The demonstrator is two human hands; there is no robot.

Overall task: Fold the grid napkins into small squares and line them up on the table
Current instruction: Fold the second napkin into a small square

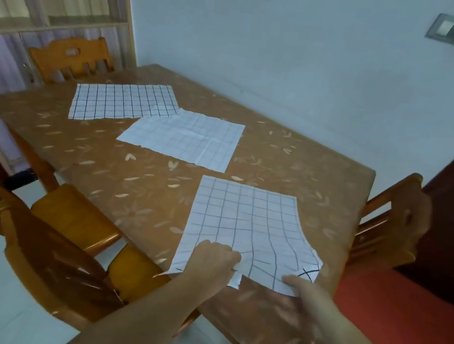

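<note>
We are gripping the near edge of the nearest white napkin with dark grid lines [249, 229] with both hands. Our left hand [215, 263] is lying on the near-left part of the cloth, its fingers curled down and bunching the fabric, so this grip is clamped on the napkin. Our right hand [305, 297] is holding the near-right corner; the picture is blurred there, but the thumb is lying on top of the cloth and the fingers seem to be under it, so this grip is also clamped on the napkin. The cloth is wrinkling between the two hands, and the rest of it is lying flat, near the near-right corner of the brown table with a pale leaf pattern [116, 180].

Further away, a second white grid napkin with faint lines [186, 138] is lying open in the middle of the table. Its far-left corner is overlapping a third white napkin with dark grid lines [120, 101], which is lying flat at the far-left side. All three napkins are unfolded.

Orange wooden chairs are standing around the table: one at the far side [71, 55], one at the left [74, 212] and one at the right [391, 226].
</note>
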